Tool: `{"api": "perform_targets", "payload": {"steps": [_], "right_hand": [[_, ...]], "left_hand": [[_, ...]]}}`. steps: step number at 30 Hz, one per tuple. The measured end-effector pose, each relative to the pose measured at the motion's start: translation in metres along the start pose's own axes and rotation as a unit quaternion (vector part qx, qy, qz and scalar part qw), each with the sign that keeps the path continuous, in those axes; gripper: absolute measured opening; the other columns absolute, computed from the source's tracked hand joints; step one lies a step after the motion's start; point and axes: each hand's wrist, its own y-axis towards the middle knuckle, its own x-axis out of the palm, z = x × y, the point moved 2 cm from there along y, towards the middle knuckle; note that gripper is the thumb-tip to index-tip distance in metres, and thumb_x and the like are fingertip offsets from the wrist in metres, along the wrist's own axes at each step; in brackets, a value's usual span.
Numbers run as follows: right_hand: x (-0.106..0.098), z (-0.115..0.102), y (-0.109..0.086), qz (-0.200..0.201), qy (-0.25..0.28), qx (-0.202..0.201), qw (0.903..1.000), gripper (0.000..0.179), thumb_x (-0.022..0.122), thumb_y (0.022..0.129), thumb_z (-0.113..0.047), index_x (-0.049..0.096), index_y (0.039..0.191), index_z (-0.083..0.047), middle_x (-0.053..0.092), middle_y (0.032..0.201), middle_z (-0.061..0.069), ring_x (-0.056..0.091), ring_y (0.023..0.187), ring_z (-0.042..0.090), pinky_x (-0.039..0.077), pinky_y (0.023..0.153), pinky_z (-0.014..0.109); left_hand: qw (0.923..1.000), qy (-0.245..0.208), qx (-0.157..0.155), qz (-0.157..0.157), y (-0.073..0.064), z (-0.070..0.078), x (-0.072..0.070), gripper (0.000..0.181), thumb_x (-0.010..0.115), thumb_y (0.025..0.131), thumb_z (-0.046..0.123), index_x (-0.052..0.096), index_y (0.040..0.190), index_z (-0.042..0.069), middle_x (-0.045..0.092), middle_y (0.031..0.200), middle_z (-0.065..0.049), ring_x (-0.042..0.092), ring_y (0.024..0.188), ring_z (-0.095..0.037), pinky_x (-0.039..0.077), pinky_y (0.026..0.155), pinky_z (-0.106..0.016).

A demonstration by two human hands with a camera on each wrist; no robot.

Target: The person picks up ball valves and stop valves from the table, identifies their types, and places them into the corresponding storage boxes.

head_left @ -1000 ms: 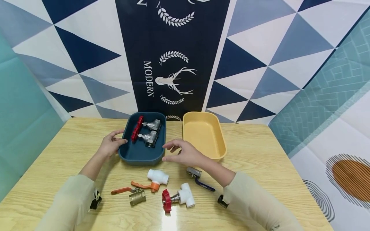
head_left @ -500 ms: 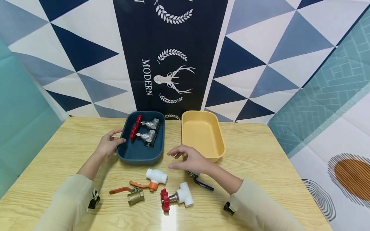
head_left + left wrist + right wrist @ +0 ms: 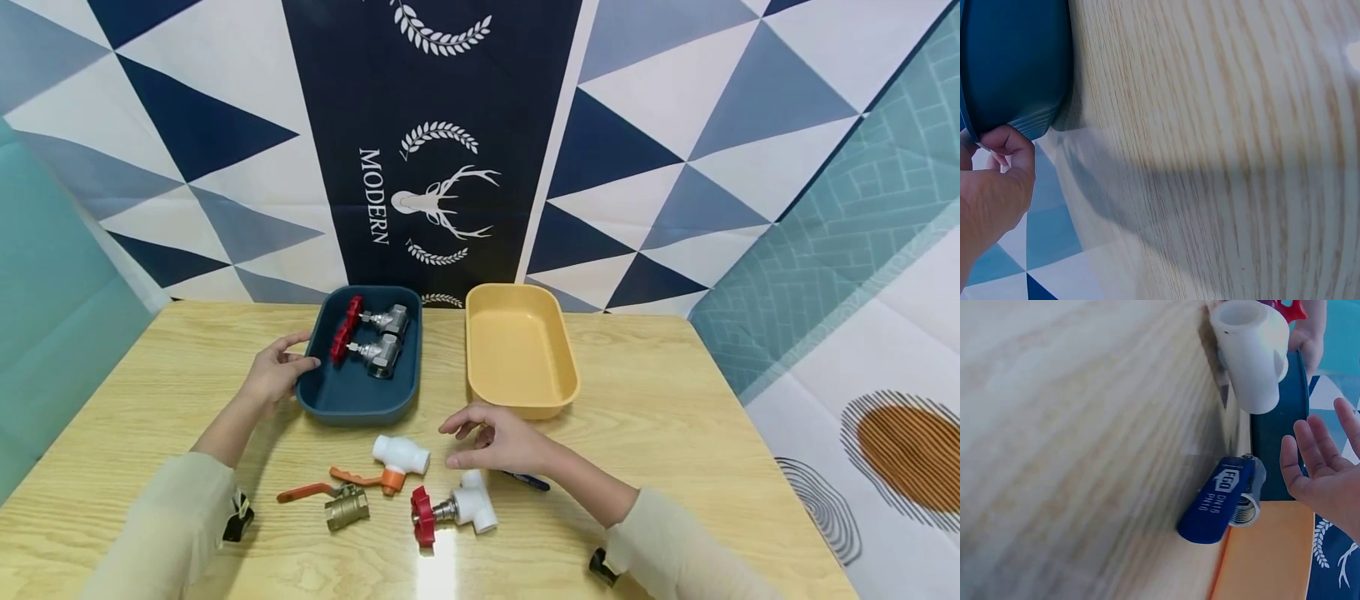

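Note:
My left hand (image 3: 276, 372) grips the left rim of a dark blue bin (image 3: 352, 402), thumb inside; the left wrist view shows the fingers curled at the rim. Two metal valves with red handwheels (image 3: 343, 332) lie in the bin. My right hand (image 3: 501, 437) hovers with loosely bent fingers and holds nothing. Beneath it lies a blue-handled ball valve (image 3: 1219, 500), its body hidden by the hand in the head view. Just in front of that hand is a white valve with a red handwheel (image 3: 472, 503). A white valve with an orange lever (image 3: 401, 454) lies left of it.
A yellow bin (image 3: 517, 358) stands right of the blue one, near the patterned backdrop. A brass ball valve with a red lever (image 3: 347, 508) lies at the front left of the wooden table (image 3: 645, 392).
My right hand has moved from beside the blue bin's right edge toward me and slightly right, over the blue-handled valve. The left hand keeps its grip on the rim.

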Motion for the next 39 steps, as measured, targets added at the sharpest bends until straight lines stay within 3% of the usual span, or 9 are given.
{"api": "perform_targets", "payload": {"steps": [6, 11, 16, 23, 30, 39], "right_hand": [[0.003, 0.001, -0.005, -0.012, -0.004, -0.019, 0.9997, 0.038, 0.074, 0.081, -0.026, 0.062, 0.116, -0.015, 0.062, 0.116, 0.009, 0.056, 0.104, 0.023, 0.051, 0.084, 0.040], [0.005, 0.004, -0.010, -0.038, -0.015, -0.009, 0.9991, 0.039, 0.074, 0.080, -0.029, 0.062, 0.115, -0.020, 0.062, 0.115, 0.007, 0.056, 0.103, 0.025, 0.050, 0.081, 0.031], [0.006, 0.006, -0.013, -0.049, -0.030, -0.008, 0.9983, 0.039, 0.076, 0.078, -0.031, 0.063, 0.114, -0.026, 0.061, 0.114, -0.001, 0.056, 0.101, 0.022, 0.050, 0.081, 0.030], [0.011, 0.008, -0.015, -0.064, -0.053, -0.033, 0.9960, 0.038, 0.077, 0.077, -0.032, 0.064, 0.112, -0.023, 0.060, 0.111, -0.005, 0.054, 0.099, 0.016, 0.046, 0.076, 0.024], [0.016, 0.012, -0.015, -0.067, -0.066, -0.032, 0.9951, 0.039, 0.079, 0.075, -0.034, 0.064, 0.110, -0.028, 0.059, 0.109, -0.014, 0.051, 0.103, 0.009, 0.043, 0.087, 0.025], [0.020, 0.014, -0.018, -0.067, -0.071, -0.053, 0.9939, 0.039, 0.079, 0.074, -0.032, 0.065, 0.110, -0.022, 0.060, 0.109, -0.010, 0.052, 0.104, 0.008, 0.043, 0.090, 0.023]], "left_hand": [[0.9999, 0.010, 0.003, -0.003, -0.002, 0.003, 0.000, 0.060, 0.056, 0.092, 0.013, 0.028, 0.145, 0.005, 0.060, 0.081, 0.008, 0.059, 0.058, -0.005, 0.040, 0.046, -0.022], [0.9999, 0.014, 0.001, -0.004, -0.002, 0.003, 0.000, 0.061, 0.056, 0.093, 0.013, 0.027, 0.146, 0.005, 0.061, 0.081, 0.007, 0.057, 0.056, -0.005, 0.039, 0.046, -0.022], [0.9999, 0.010, 0.003, -0.002, -0.002, 0.003, 0.000, 0.061, 0.056, 0.092, 0.012, 0.027, 0.146, 0.005, 0.060, 0.080, 0.009, 0.059, 0.058, -0.004, 0.041, 0.047, -0.021], [0.9999, 0.008, 0.009, -0.001, -0.002, 0.003, 0.001, 0.061, 0.056, 0.092, 0.011, 0.027, 0.145, 0.003, 0.060, 0.078, 0.009, 0.061, 0.060, -0.004, 0.045, 0.049, -0.019], [1.0000, 0.001, 0.008, -0.002, -0.001, 0.003, 0.000, 0.061, 0.055, 0.092, 0.010, 0.026, 0.146, 0.003, 0.060, 0.079, 0.008, 0.063, 0.062, -0.004, 0.050, 0.052, -0.019], [0.9999, 0.006, 0.009, -0.002, -0.002, 0.002, 0.000, 0.061, 0.056, 0.092, 0.012, 0.027, 0.145, 0.004, 0.060, 0.080, 0.007, 0.061, 0.060, -0.004, 0.044, 0.048, -0.019]]}}
